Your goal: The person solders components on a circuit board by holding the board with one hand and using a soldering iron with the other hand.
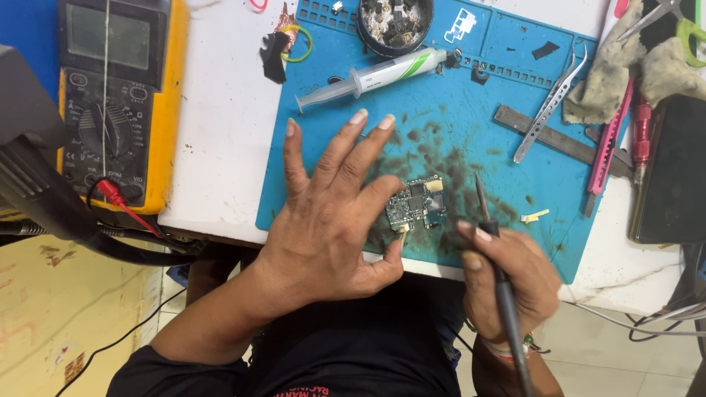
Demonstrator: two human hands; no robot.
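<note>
Small dark circuit board (415,204), gold-edged

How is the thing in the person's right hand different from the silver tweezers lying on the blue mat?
The soldering iron is dark and one single rod with a pointed tip; the tweezers are shiny silver with two thin curved prongs. The soldering iron is gripped in the right hand, tip raised near the small circuit board; the tweezers lie flat on the blue mat, untouched. Both are long and slim.
</note>
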